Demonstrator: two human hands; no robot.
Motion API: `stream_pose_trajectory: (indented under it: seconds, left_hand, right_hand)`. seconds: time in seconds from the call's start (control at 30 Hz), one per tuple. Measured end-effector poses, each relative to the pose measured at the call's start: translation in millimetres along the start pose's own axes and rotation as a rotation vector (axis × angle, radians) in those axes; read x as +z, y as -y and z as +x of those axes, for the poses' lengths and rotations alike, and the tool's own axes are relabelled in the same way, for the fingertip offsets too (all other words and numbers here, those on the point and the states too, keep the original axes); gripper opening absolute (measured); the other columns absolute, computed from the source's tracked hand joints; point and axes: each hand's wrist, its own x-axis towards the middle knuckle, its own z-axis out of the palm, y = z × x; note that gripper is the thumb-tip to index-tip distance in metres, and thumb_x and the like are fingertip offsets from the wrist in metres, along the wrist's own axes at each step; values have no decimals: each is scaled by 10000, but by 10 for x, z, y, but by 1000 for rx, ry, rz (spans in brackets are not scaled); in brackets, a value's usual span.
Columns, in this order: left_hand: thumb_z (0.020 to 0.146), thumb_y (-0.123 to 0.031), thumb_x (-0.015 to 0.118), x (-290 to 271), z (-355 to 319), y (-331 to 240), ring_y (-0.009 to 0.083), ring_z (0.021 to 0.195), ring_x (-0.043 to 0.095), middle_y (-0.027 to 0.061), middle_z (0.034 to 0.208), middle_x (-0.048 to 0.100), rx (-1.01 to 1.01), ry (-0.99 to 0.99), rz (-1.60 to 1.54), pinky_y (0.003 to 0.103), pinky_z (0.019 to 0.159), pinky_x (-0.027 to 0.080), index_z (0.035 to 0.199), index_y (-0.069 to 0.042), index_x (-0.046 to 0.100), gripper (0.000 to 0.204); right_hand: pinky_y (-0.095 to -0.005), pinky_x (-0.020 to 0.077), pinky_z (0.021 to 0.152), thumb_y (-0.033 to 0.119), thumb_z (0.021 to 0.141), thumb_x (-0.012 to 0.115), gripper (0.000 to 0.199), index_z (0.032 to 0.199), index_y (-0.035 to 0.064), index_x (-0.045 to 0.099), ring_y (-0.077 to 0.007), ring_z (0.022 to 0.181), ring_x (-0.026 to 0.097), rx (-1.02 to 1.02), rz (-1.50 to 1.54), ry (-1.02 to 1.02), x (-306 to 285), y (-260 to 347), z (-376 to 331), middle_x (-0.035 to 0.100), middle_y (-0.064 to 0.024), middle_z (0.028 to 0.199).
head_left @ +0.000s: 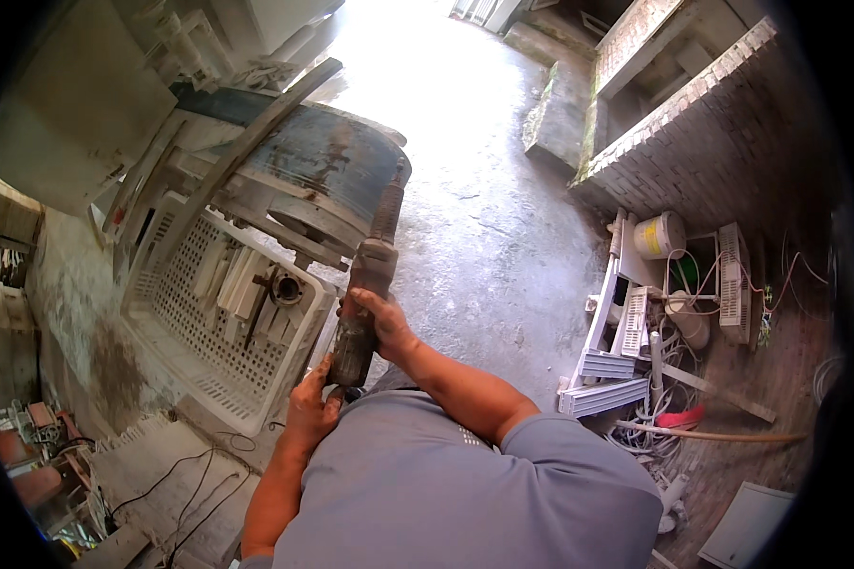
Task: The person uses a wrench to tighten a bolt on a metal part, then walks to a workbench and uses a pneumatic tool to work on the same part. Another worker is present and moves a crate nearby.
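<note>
I hold a long, dusty power tool with both hands, and it points up and away from me toward a blue-grey metal drum. My right hand wraps around the middle of the tool's body. At the tool's near end, close to my chest, my left hand grips it from below. The tool's ribbed front part lies against the drum's edge. A white perforated plastic crate with pale strips and a dark round part inside sits just left of the tool.
Bare concrete floor stretches ahead. A brick wall rises at the right, with a white bucket, white vent panels, tangled cables and a wooden stick at its foot. At lower left, black cables lie on a dusty slab.
</note>
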Motion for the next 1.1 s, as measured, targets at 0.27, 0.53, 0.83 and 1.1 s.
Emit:
stream_pose_trajectory:
  seconds: [0.27,0.53,0.83,1.1]
  left_hand:
    - [727,-77,831,-64,103,199,186,961,664,116,1091,678,-360,157,-598,333,849,552,1359,23,501,720]
    - [734,-231,832,-88,272,24,227,974,677,179,1134,675,-234,186,-227,342,864,547,1322,22,546,700]
    - [752,-97,666,317,450,-167,381,1065,613,218,1138,636,0,123,-260,418,902,502,1340,-49,508,611]
    - [843,-213,655,299,-2,-103,378,874,655,161,986,638,-95,-291,-27,472,700,533,1271,-70,507,475]
  right_hand:
    - [-326,506,680,263,893,675,224,973,66,607,-174,746,609,34,33,17,164,33,-50,617,-57,827]
    - [-352,543,754,281,875,682,276,1046,79,603,-193,822,640,75,28,-21,23,112,-1,631,-54,884]
    - [-301,431,644,419,961,530,286,802,195,451,-93,661,460,27,-63,-126,-649,447,74,435,58,737]
    - [-391,531,761,485,889,606,491,1120,52,608,-254,860,622,149,-302,107,215,169,378,636,-111,973]
